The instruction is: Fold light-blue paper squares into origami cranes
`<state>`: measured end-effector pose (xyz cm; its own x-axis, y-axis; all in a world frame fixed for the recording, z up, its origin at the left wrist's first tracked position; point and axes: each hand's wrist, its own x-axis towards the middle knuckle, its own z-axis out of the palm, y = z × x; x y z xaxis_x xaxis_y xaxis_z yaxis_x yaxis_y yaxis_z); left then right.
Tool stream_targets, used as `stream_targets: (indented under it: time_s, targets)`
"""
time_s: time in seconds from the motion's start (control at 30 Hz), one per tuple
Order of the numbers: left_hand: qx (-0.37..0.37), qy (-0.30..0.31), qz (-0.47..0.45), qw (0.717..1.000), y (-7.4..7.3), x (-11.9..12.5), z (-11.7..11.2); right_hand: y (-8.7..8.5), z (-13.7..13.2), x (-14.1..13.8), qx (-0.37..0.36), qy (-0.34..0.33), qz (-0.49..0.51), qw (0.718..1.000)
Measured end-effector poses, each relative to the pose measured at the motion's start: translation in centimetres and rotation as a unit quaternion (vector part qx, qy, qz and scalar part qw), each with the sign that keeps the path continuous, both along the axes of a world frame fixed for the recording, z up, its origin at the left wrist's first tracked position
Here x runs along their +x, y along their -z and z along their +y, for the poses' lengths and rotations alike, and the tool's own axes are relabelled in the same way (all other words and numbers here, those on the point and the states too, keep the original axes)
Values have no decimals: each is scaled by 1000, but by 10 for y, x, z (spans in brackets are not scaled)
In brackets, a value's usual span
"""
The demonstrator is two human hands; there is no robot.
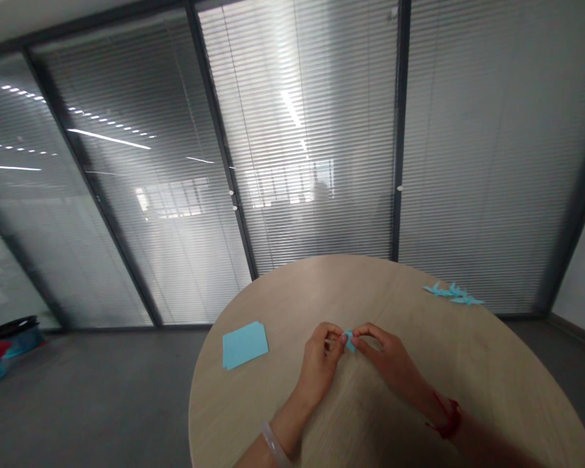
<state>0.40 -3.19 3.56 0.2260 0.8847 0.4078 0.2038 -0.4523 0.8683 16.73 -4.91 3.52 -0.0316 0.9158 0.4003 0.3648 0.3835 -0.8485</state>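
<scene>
Both my hands meet over the middle of a round light-wood table (468, 364). Between them is a small folded piece of light-blue paper (350, 340). My left hand (323, 356) pinches its left side with curled fingers. My right hand (386, 355) pinches its right side, thumb and fingers pressed together. Most of the paper is hidden by the fingertips. A pale bangle sits on my left wrist and a red cord on my right wrist.
A small stack of light-blue square sheets (244, 344) lies on the table to the left of my hands. Several folded light-blue paper figures (453, 293) lie at the table's far right. Glass walls with blinds stand behind; coloured items (4, 344) sit on the grey floor at far left.
</scene>
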Motion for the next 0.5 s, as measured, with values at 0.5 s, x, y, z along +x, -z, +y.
stream_targets:
  time_s: [0.5]
  targets:
    - [-24,25,5,999,0,2,-2,4,10,4,-106,-39,148,983]
